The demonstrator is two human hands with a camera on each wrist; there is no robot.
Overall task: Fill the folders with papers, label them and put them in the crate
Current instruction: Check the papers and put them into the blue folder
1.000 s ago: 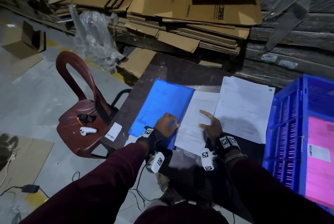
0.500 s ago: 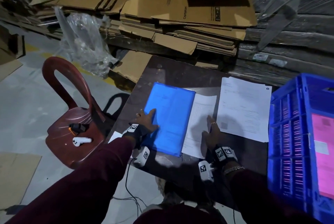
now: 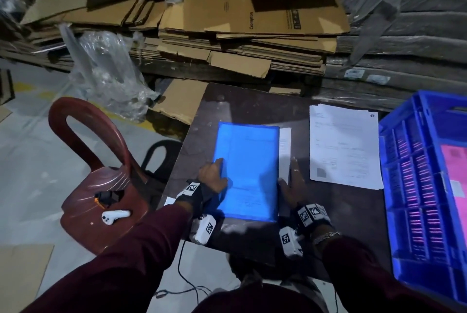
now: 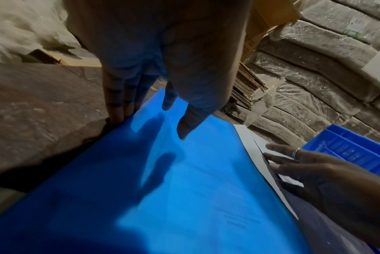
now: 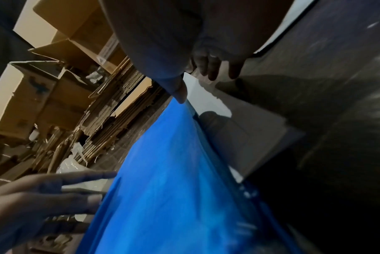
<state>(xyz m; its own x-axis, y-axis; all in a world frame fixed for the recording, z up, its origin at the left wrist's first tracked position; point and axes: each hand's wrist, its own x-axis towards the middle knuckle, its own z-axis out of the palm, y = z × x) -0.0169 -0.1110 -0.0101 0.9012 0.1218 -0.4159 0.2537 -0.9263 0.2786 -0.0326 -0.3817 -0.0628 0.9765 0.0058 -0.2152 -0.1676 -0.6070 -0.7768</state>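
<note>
While the translucent blue plastic folder (image 3: 249, 173) lies closed and flat on the dark worktop (image 3: 242, 103), the left hand (image 3: 212, 177) rests on its left edge with straight fingers, grasping nothing. The right hand (image 3: 293, 186), likewise flat and released, presses the strip of white paper (image 3: 284, 151) protruding along the folder's right side. A separate stack of printed white sheets (image 3: 345, 148) lies between the folder and the blue slatted plastic crate (image 3: 414, 186), which holds a pink folder (image 3: 454, 176).
</note>
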